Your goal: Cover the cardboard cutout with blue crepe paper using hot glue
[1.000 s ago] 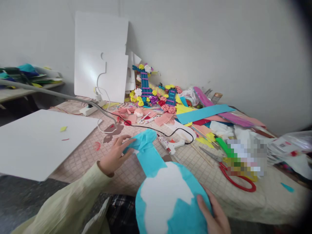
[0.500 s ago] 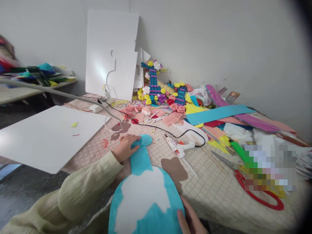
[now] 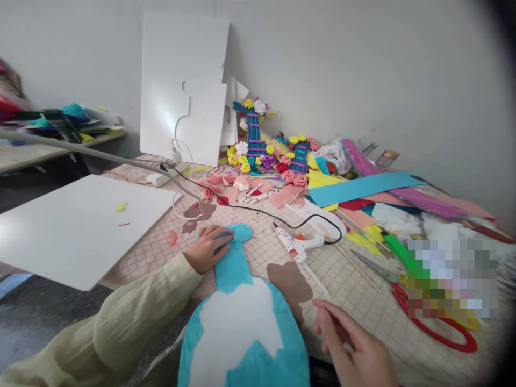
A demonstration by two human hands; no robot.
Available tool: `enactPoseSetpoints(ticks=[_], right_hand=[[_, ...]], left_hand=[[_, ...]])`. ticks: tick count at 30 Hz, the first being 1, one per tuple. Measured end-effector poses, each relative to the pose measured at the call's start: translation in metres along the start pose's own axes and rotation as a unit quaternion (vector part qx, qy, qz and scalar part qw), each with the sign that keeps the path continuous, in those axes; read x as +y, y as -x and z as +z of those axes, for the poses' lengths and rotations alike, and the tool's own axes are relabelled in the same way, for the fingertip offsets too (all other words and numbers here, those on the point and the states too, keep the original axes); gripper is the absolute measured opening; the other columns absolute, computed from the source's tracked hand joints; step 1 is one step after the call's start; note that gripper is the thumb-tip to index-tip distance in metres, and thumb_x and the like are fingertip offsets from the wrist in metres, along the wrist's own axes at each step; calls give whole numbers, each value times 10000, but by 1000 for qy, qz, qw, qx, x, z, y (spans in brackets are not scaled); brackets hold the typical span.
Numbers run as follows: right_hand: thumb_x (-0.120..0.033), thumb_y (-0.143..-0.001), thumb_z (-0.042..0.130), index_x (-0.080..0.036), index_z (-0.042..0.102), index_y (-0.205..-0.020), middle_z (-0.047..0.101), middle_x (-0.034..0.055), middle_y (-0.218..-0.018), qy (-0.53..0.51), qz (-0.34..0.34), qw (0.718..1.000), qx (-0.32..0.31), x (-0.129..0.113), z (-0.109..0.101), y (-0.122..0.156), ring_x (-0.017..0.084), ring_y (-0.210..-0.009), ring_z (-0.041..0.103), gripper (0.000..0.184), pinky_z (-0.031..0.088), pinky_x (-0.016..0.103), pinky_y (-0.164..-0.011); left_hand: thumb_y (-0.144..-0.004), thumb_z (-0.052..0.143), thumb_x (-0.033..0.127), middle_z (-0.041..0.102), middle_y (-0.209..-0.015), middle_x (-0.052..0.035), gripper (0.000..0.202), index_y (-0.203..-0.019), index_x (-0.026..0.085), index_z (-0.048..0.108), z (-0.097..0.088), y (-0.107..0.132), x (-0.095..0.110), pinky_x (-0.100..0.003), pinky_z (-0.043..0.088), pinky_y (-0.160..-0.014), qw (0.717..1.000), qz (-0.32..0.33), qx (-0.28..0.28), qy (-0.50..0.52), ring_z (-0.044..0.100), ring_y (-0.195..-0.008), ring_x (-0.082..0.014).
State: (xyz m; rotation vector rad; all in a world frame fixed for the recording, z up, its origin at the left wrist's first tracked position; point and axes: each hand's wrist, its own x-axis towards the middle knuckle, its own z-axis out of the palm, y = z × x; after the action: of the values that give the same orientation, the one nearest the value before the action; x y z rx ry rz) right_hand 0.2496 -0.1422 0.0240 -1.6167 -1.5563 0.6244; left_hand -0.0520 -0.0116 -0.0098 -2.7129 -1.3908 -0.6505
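Note:
A white cutout with a wide rounded body and a narrow neck lies before me, its lower end out of frame. Turquoise paper covers its neck and edges, leaving a bare white patch in the middle. My left hand is closed over the neck near its rounded top end. To the right of the body, apart from it, my right hand is raised with fingers loosely bent and nothing visible in them. A white glue gun lies on the table beyond, with a glue stick at its rear.
Red-handled scissors lie at the right beside a blurred-out patch. Paper strips and scraps heap behind them. Flower-decorated blue pieces stand against the wall. A white board overhangs the table's left side. A black cord crosses the tabletop.
My right hand has let go of the cutout's right edge and moved up and to the right. My left hand stays on the neck.

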Motion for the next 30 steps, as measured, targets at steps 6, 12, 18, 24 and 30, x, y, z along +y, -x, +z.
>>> enactPoseSetpoints(ticks=[6,12,18,24,30], right_hand=[[-270,-887,355,-199,639,-861,630,13,-678,143,-187,956,-177,-79,39,-68,126,-636,580,294,431,213,-607],[-92,-852,331,-142,592,-995,609,92,-972,311,-193,904,-220,-86,107,-116,177,-889,578,302,416,259,-738],[-96,-855,319,-124,443,-1263,507,133,-1099,313,-185,904,-226,-65,127,-118,192,-906,561,427,437,271,-706],[-141,-868,321,-161,377,-1330,483,131,-1087,331,-185,895,-235,-60,134,-114,211,-910,543,466,451,291,-697],[-147,-867,324,-154,364,-1339,481,141,-1104,340,-193,892,-227,-60,135,-113,228,-937,526,474,454,308,-721]], left_hand=[[-888,373,253,582,-1132,-92,294,-1028,172,618,1,1,1,-413,353,-868,1000,8,10,-3,463,-1040,-241],[-878,381,260,580,-1134,-78,298,-1050,188,614,-2,-1,4,-422,321,-918,999,-23,-17,15,436,-1065,-238],[-844,349,190,561,-1100,-65,354,-1070,223,620,-3,-2,4,-453,322,-867,997,-62,-17,39,400,-986,-251],[-839,372,260,562,-965,-75,324,-970,230,666,-10,-14,4,-440,333,-812,992,-112,-41,46,413,-898,-243],[-816,456,400,625,-867,-62,306,-758,193,674,-12,-41,6,-438,329,-805,972,-222,-74,16,460,-895,-260]])
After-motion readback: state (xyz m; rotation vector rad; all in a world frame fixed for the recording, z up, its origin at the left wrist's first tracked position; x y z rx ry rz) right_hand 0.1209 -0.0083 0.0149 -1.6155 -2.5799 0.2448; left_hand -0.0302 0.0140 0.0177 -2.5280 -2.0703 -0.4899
